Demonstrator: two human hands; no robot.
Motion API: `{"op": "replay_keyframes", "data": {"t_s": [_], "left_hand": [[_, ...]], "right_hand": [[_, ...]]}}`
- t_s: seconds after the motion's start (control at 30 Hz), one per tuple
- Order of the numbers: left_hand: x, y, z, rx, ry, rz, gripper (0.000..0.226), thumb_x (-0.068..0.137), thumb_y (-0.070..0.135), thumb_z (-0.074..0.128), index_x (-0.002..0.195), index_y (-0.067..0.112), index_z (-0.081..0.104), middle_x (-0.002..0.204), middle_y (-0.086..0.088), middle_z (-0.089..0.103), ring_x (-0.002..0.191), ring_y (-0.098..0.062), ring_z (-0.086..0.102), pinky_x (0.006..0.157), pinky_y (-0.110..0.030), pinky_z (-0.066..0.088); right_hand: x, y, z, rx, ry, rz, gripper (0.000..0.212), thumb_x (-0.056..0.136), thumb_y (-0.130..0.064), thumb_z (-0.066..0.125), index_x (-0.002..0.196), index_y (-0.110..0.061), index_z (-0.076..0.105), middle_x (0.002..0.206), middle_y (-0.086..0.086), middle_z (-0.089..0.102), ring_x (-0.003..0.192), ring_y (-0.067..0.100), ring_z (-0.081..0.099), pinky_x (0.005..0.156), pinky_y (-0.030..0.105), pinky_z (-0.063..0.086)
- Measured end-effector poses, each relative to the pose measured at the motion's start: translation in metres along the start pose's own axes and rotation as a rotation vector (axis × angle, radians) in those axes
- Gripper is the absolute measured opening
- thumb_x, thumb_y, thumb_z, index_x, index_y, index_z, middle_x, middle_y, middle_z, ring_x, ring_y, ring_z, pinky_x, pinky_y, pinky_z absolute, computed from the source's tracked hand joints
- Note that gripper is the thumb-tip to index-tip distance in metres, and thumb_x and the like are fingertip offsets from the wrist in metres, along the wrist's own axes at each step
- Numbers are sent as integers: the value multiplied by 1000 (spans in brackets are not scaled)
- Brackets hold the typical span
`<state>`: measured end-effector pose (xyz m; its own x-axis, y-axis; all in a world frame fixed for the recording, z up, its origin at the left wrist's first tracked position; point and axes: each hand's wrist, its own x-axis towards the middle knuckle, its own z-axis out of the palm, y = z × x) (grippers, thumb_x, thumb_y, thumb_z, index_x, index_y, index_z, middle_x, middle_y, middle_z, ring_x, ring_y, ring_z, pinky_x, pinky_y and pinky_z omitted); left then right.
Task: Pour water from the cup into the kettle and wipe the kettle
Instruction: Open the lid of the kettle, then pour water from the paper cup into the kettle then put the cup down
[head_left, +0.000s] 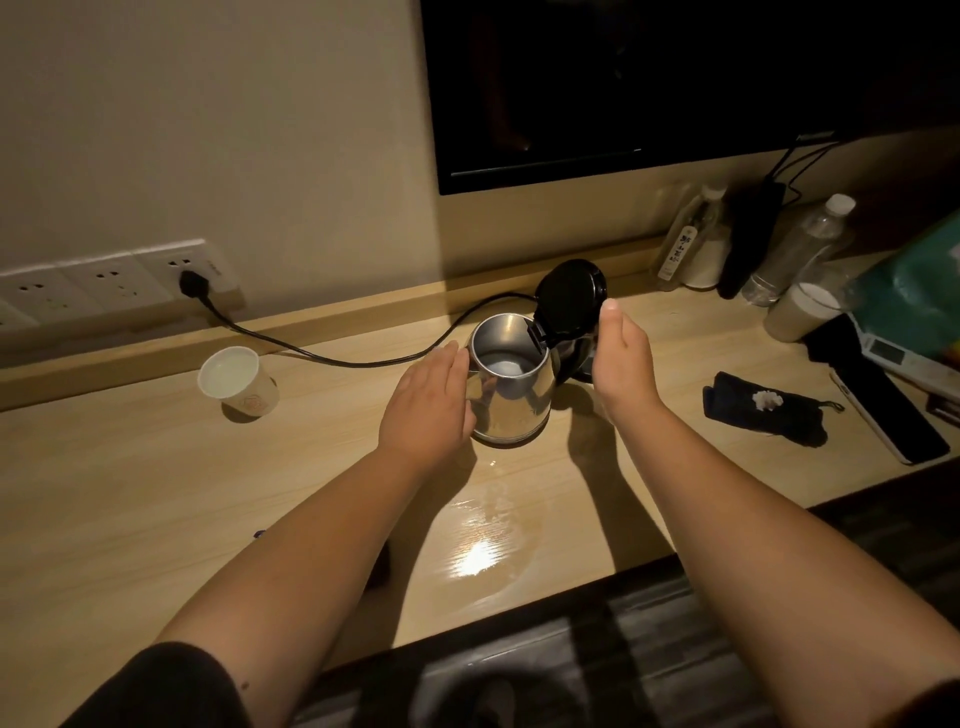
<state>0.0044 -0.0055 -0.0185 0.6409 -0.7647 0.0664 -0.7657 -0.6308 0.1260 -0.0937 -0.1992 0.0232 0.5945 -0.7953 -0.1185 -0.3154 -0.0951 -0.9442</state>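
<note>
A steel kettle (511, 387) stands in the middle of the wooden counter (130, 467), its black lid (570, 296) tipped up and open. My left hand (428, 402) rests flat against the kettle's left side. My right hand (621, 353) is at the kettle's right, by the handle and lid, with the thumb up; whether it grips the handle is hidden. A white paper cup (236, 379) holding water sits to the left, apart from both hands.
A black power cord (332, 356) runs from the wall socket (195, 283) to the kettle. A dark cloth (758, 408) lies at right. Bottles (800, 249), a second cup (800, 312) and a phone (893, 421) crowd the right end. A TV (675, 83) hangs above.
</note>
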Motion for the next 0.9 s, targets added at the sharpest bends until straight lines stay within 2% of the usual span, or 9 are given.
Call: {"op": "replay_keyframes", "data": {"t_s": [0.07, 0.17, 0.2, 0.27, 0.33, 0.4, 0.6, 0.77, 0.9], "left_hand": [[-3, -3, -5, -1, -6, -13, 61, 95, 32, 47, 149, 16, 23, 156, -9, 26, 144, -25, 21, 116, -38, 17], [-16, -9, -11, -4, 0, -36, 62, 97, 35, 44, 150, 18, 19, 158, -8, 22, 145, -25, 17, 117, -37, 14], [-22, -12, -13, -4, 4, -42, 62, 97, 35, 43, 151, 18, 18, 158, -8, 20, 146, -24, 16, 117, -37, 12], [-34, -19, -17, -7, 8, -56, 62, 98, 36, 40, 152, 17, 16, 160, -7, 17, 146, -23, 13, 117, -35, 9], [-47, -28, -20, 0, 0, -81, 62, 99, 37, 38, 152, 17, 14, 160, -6, 16, 146, -22, 12, 117, -34, 6], [-59, -39, -23, 18, -13, -122, 62, 99, 38, 37, 152, 17, 14, 160, -6, 15, 146, -23, 13, 117, -35, 6], [-93, -73, -33, 83, -57, -221, 64, 97, 39, 32, 152, 13, 12, 160, -9, 15, 146, -24, 11, 120, -41, 8], [-119, -101, -38, 103, -62, -353, 66, 97, 44, 35, 152, 14, 12, 160, -7, 15, 147, -24, 10, 120, -42, 9], [-138, -125, -37, 114, -53, -415, 67, 96, 46, 37, 151, 13, 15, 158, -10, 21, 146, -25, 13, 119, -43, 10]], "right_hand": [[-4, -1, -2, -12, 14, -38, 39, 104, -44, 29, 94, -22, 59, 94, 1, 62, 93, 14, 58, 79, 33, 48], [-14, -2, -9, -84, 92, -126, 38, 104, -42, 33, 129, -25, 56, 122, -6, 59, 111, 8, 53, 89, 27, 45], [-19, -3, -11, -139, 136, -184, 39, 104, -38, 34, 135, -22, 52, 126, -5, 55, 113, 7, 50, 89, 23, 41], [-30, -6, -13, -295, 163, -371, 37, 103, -32, 38, 133, -15, 53, 121, 2, 54, 108, 10, 47, 84, 24, 38], [-45, -10, -7, -441, 72, -557, 39, 99, -33, 39, 124, -10, 59, 111, 8, 55, 102, 18, 48, 82, 31, 39], [-59, -13, 9, -574, -77, -645, 42, 95, -36, 39, 118, -10, 63, 107, 9, 57, 100, 24, 50, 83, 35, 40], [-90, -6, 79, -820, -410, -808, 51, 94, -41, 38, 127, -11, 61, 123, 11, 61, 116, 30, 53, 97, 46, 42], [-100, -2, 131, -997, -495, -865, 52, 96, -41, 53, 139, -12, 51, 143, 13, 52, 133, 31, 44, 108, 47, 36], [-106, -6, 162, -1046, -566, -869, 57, 99, -45, 46, 146, -13, 40, 153, 12, 41, 142, 30, 32, 116, 44, 25]]}}
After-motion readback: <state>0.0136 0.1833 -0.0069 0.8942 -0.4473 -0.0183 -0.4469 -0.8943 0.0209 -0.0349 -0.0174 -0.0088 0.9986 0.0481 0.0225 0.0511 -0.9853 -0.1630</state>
